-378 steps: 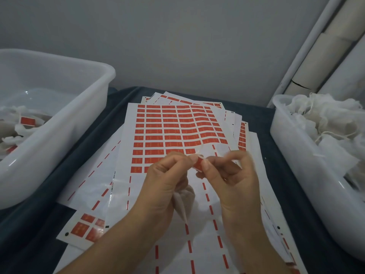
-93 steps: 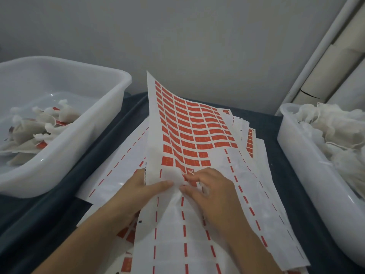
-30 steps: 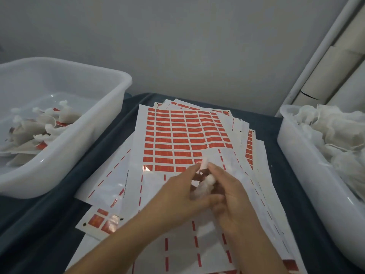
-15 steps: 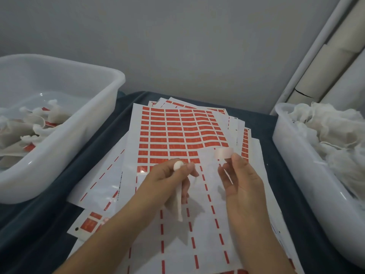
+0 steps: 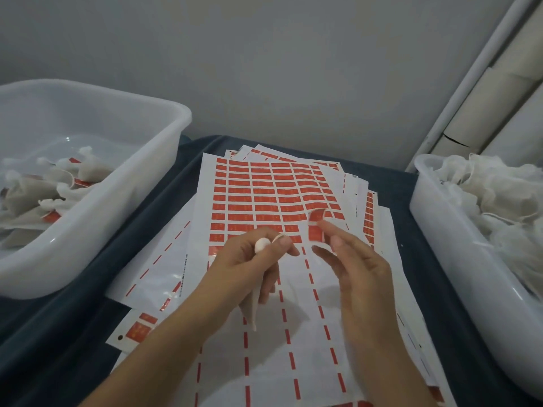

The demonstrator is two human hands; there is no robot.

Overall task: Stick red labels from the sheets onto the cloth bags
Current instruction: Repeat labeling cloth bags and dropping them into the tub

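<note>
At the table's left edge we see a white tub point(image 5: 141, 183) holding labelled cloth bags point(image 5: 44, 195). Over the label sheets point(image 5: 264, 189) in the middle, our left hand point(image 5: 249, 262) pinches a cloth bag point(image 5: 252, 309) by its top, the bag hanging down. Our right hand point(image 5: 355, 265) holds a peeled red label point(image 5: 316, 229) at its fingertips. At the right edge, another tub point(image 5: 440, 248) holds unlabelled bags point(image 5: 496, 195).
</note>
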